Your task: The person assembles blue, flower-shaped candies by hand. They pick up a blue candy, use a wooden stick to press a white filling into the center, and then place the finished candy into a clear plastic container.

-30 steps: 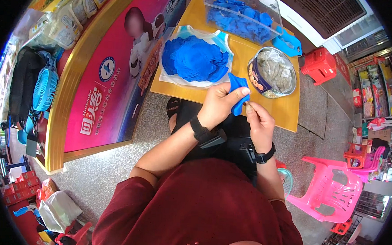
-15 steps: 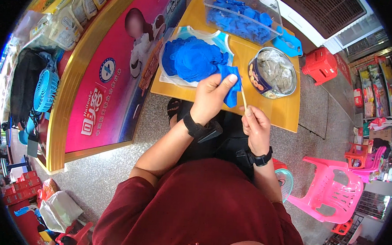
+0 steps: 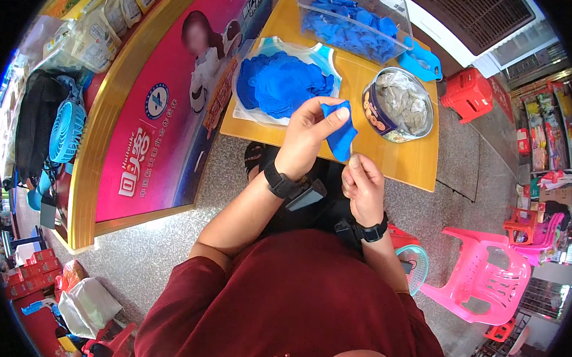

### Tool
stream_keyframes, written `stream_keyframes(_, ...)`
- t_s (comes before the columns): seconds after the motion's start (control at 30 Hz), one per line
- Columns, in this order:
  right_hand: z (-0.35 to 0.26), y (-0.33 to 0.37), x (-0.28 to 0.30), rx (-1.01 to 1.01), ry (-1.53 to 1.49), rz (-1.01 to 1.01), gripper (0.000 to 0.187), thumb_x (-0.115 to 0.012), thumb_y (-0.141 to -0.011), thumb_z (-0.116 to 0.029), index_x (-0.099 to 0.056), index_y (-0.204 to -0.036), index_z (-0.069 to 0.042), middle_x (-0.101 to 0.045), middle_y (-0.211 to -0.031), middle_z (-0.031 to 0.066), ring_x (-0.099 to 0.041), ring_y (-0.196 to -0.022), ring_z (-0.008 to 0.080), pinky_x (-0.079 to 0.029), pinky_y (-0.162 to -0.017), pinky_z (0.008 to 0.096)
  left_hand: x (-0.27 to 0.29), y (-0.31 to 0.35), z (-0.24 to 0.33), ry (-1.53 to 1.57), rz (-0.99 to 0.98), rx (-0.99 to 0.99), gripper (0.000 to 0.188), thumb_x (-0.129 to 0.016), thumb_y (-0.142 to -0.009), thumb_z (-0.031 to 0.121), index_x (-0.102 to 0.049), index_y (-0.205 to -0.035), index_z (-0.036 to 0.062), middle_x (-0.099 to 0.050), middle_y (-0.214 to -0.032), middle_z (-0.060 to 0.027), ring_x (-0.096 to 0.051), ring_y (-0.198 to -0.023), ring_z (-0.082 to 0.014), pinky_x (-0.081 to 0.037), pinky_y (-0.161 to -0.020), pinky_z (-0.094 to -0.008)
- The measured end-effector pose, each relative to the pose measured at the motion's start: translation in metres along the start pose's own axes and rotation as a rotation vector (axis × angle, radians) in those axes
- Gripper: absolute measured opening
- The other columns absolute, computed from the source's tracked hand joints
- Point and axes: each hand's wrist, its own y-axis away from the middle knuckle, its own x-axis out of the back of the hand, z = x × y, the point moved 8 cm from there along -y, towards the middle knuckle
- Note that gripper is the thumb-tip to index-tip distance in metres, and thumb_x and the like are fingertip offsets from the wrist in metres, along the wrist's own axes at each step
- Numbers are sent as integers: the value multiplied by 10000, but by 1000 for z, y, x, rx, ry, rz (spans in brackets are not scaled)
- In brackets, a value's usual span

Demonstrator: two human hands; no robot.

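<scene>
Blue cloth pinched

Blue cloth (image 3: 343, 141): the left hand (image 3: 301, 139) grips its top, thumb over fingers; it hangs toward six o'clock, ending by the right hand (image 3: 364, 189), fingertips closed (on what, unclear). Blue pile (image 3: 283, 84) at ten o'clock, tin (image 3: 401, 107) at two.

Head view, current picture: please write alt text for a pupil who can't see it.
A person's left hand holds a blue cloth-like piece at the edge of a yellow table, the right hand at the piece's lower tip. On the table sit a heap of blue pieces, a clear bin holding more, and an open round tin.
</scene>
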Motion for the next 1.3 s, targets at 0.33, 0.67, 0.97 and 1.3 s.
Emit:
stream_keyframes(0.33,11,5,-11,0,-190,-71,227,-516,-1009,-248,-589,-1003,-33,-422,-637,-38,-306,-483,25,-219,-418,197,5,5,-13,49,77,-56,71,-638,-927,93,-646,-979,46,-673,-824,-36,-635,-703,-104,-509,-636,-232)
stream_keyframes(0.67,4,0,-17,-14,-133,-129,234,-493,-1020,-261,-578,-1009,-43,-417,-625,-43,-295,-480,26,-217,-424,196,5,4,-12,60,93,-76,112,-653,-925,133,-657,-985,38,-674,-822,-17,-614,-699,-74,-492,-617,-219)
stream_keyframes(0.97,-16,6,5,92,361,-37,262,-521,-1008,-260,-611,-1062,-20,-453,-659,-41,-335,-530,12,-236,-453,184,4,2,7,-82,73,-45,140,-668,-917,149,-674,-990,30,-670,-827,-8,-615,-714,-71,-494,-625,-218)
stream_keyframes(1.3,-30,0,-4,275,417,21,193,-565,-980,-132,-642,-1042,34,-527,-708,-23,-462,-622,48,-377,-565,204,-5,10,-16,-222,32,27,178,-661,-930,214,-694,-965,43,-651,-813,30,-579,-702,-45,-473,-624,-206)
